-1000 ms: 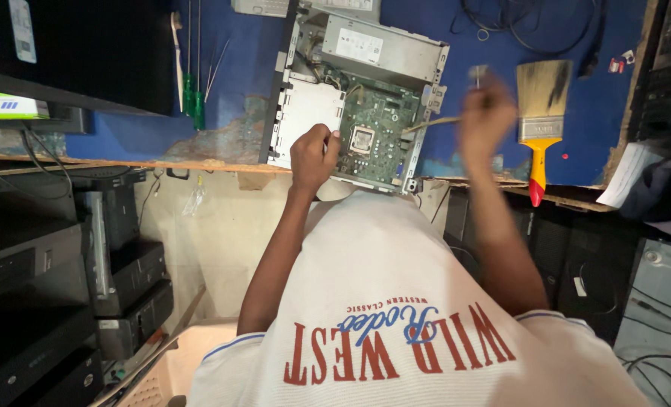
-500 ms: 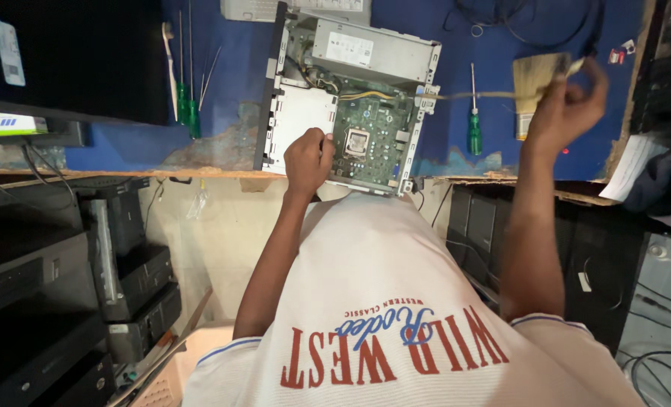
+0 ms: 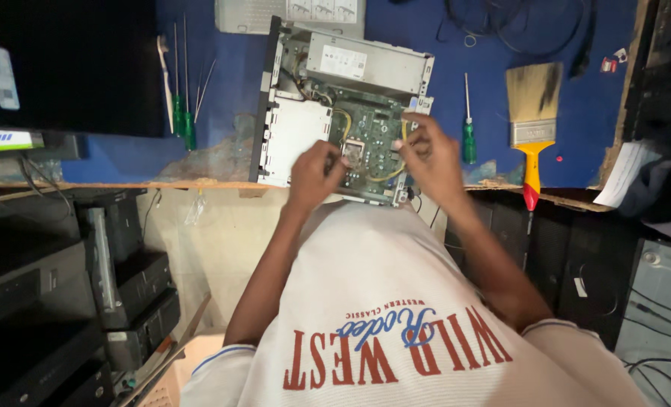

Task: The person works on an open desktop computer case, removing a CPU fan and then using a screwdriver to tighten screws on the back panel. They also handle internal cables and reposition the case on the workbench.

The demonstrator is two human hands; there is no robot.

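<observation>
The open computer case [image 3: 343, 105] lies on the blue surface [image 3: 222, 90] with its near end at the surface's front edge, just ahead of the person's chest. Inside it a green board [image 3: 373, 132] fills the middle, a white plate [image 3: 294, 139] covers the left part, and a grey power unit [image 3: 365, 64] sits at the far end. The left hand [image 3: 316, 175] rests on the near edge of the board with its fingers curled, fingertips by the small square socket [image 3: 353, 151]; I cannot tell whether it grips anything. The right hand [image 3: 429, 154] lies over the right side of the board, fingers bent and narrow, touching the yellow cable [image 3: 392, 175] there; whether it pinches the cable cannot be told. Just right of the case lies a green-handled screwdriver [image 3: 469, 128], and beyond it a paintbrush [image 3: 533, 120] with a yellow and red handle. Left of the case lie more green screwdrivers [image 3: 183, 113]. A dark monitor [image 3: 71, 68] stands at far left, and black cases [image 3: 64, 294] are stacked below the surface.
</observation>
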